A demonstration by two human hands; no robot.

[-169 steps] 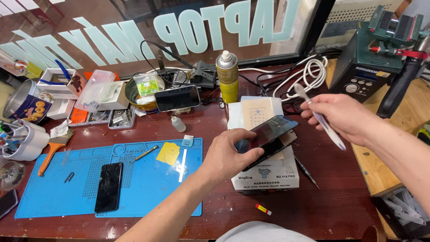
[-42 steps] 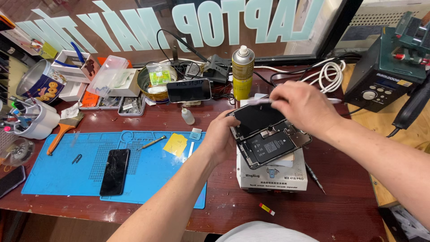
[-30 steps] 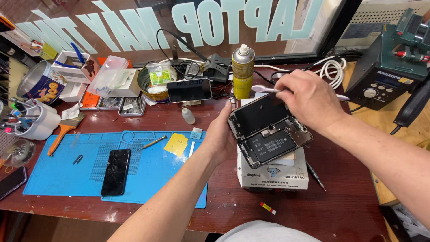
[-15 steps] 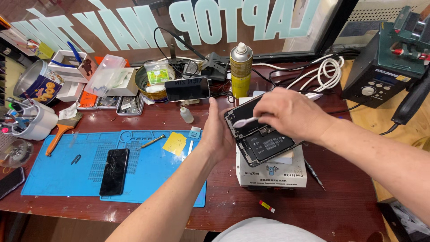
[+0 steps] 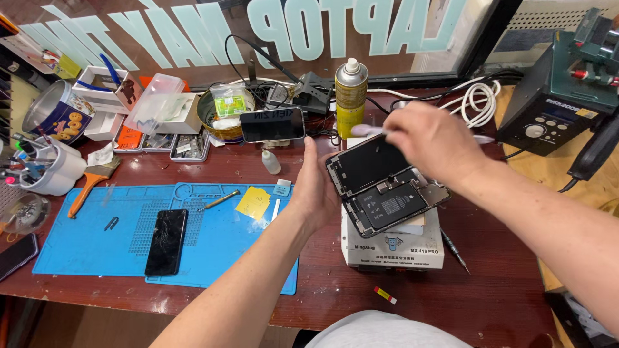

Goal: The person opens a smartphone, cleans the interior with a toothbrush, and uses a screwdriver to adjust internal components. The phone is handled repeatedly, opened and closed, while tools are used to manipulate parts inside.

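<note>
An opened phone (image 5: 393, 206) lies tilted on a white box (image 5: 393, 248), its dark screen half (image 5: 364, 164) folded up to the far left. My left hand (image 5: 316, 187) grips the phone's left edge, thumb against the screen half. My right hand (image 5: 432, 142) hovers over the far edge of the phone, pinching a thin white tool (image 5: 367, 130) whose blurred tip points left above the screen half. The battery and inner plates of the phone body are exposed.
A blue work mat (image 5: 84, 245) at the left carries a black cracked phone (image 5: 166, 241) and a yellow note (image 5: 253, 203). A yellow spray can (image 5: 350, 96), a phone on a stand (image 5: 272, 124), small trays and a soldering station (image 5: 561, 96) line the back. A screwdriver (image 5: 454, 248) lies beside the box.
My right hand, which lay low over the phone body half a second ago, has lifted toward the far edge with the white tool. The left hand keeps its grip on the phone.
</note>
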